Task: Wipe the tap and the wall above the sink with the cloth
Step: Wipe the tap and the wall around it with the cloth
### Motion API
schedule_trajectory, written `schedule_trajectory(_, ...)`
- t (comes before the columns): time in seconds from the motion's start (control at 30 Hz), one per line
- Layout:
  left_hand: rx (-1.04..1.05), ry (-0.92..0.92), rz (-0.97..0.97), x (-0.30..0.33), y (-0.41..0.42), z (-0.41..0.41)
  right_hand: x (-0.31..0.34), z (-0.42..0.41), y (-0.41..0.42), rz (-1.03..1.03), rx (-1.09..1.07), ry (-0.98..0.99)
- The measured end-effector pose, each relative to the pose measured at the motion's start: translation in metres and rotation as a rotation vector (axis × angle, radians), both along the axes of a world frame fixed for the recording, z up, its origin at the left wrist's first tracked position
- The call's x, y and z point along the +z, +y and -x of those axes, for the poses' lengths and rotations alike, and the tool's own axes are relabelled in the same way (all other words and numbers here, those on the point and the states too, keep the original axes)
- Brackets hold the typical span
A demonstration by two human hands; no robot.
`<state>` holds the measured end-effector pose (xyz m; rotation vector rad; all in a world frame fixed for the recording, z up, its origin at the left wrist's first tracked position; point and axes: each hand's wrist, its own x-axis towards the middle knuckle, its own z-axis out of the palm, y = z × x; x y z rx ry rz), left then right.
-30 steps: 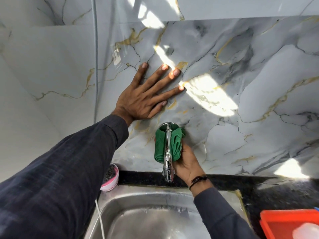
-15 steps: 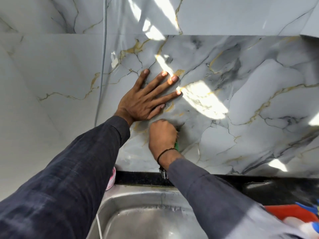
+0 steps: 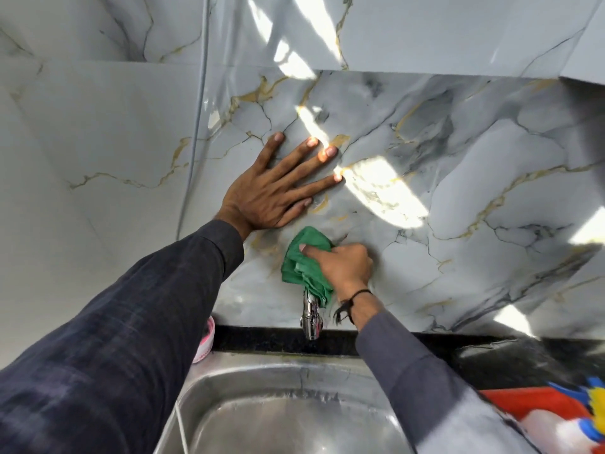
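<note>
My right hand (image 3: 343,268) grips a bunched green cloth (image 3: 299,263) and presses it over the top of the chrome tap (image 3: 311,317), where the tap meets the wall. Only the tap's lower spout shows below the cloth. My left hand (image 3: 278,188) lies flat on the marble-patterned wall (image 3: 474,158) just above, fingers spread, holding nothing. The steel sink (image 3: 288,404) sits directly below the tap.
A black counter strip (image 3: 491,352) runs behind the sink. A pink and white tub (image 3: 204,339) stands at the sink's back left corner. A red tray (image 3: 537,403) with a colourful item in it sits at the lower right. A thin cable (image 3: 199,109) runs down the wall.
My right hand has turned from under the tap to over its top, and the green cloth now shows on the left of the hand. My left hand has stayed on the wall.
</note>
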<state>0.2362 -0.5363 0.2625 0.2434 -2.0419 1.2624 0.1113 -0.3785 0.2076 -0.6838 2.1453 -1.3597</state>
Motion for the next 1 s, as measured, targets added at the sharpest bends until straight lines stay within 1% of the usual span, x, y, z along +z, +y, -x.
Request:
schedule_trajectory(0.07, 0.005, 0.007, 0.003, -0.001, 0.000, 0.000, -0.012, 0.012, 0.003, 0.082, 0.063, -0.557)
schedule_trajectory(0.1, 0.006, 0.010, 0.005, -0.002, 0.000, 0.000, -0.018, 0.014, 0.006, 0.108, 0.126, -0.769)
schedule_trajectory(0.13, 0.006, 0.012, 0.005, -0.003, -0.001, 0.000, -0.025, 0.015, 0.009, 0.142, 0.173, -0.918)
schedule_trajectory(0.17, 0.006, 0.012, 0.006, -0.003, -0.001, 0.000, -0.031, 0.016, 0.010, 0.182, 0.200, -1.023)
schedule_trajectory(0.23, 0.008, 0.018, 0.010, -0.004, -0.001, 0.001, -0.046, 0.015, 0.010, 0.277, 0.248, -1.167)
schedule_trajectory(0.3, 0.005, 0.019, 0.007, -0.004, -0.001, 0.001, -0.058, 0.010, 0.010, 0.368, 0.306, -1.257)
schedule_trajectory(0.4, 0.008, 0.017, 0.007, -0.003, 0.000, 0.001, -0.069, 0.000, 0.009, 0.442, 0.339, -1.329)
schedule_trajectory(0.5, 0.015, 0.017, 0.018, -0.002, 0.000, 0.001, -0.071, 0.001, 0.006, 0.447, 0.356, -1.375)
schedule_trajectory(0.57, 0.027, 0.014, 0.032, -0.002, 0.000, 0.001, -0.066, 0.007, 0.006, 0.421, 0.355, -1.348)
schedule_trajectory(0.63, 0.031, 0.015, 0.037, -0.001, 0.001, 0.001, -0.058, 0.015, 0.008, 0.365, 0.348, -1.276)
schedule_trajectory(0.7, 0.029, 0.019, 0.032, -0.001, 0.001, 0.001, -0.046, 0.022, 0.008, 0.283, 0.339, -1.157)
schedule_trajectory(0.77, 0.025, 0.019, 0.027, -0.001, 0.001, 0.001, -0.029, 0.022, 0.005, 0.203, 0.320, -0.983)
schedule_trajectory(0.83, 0.027, 0.021, 0.033, -0.002, 0.001, 0.001, -0.014, 0.014, -0.002, 0.139, 0.305, -0.729)
schedule_trajectory(0.9, 0.032, 0.022, 0.044, -0.004, -0.001, 0.002, -0.006, 0.001, -0.011, 0.032, 0.322, -0.415)
schedule_trajectory(1.0, 0.034, 0.027, 0.052, -0.005, -0.003, 0.002, 0.003, -0.021, -0.012, -0.203, 0.349, 0.094)
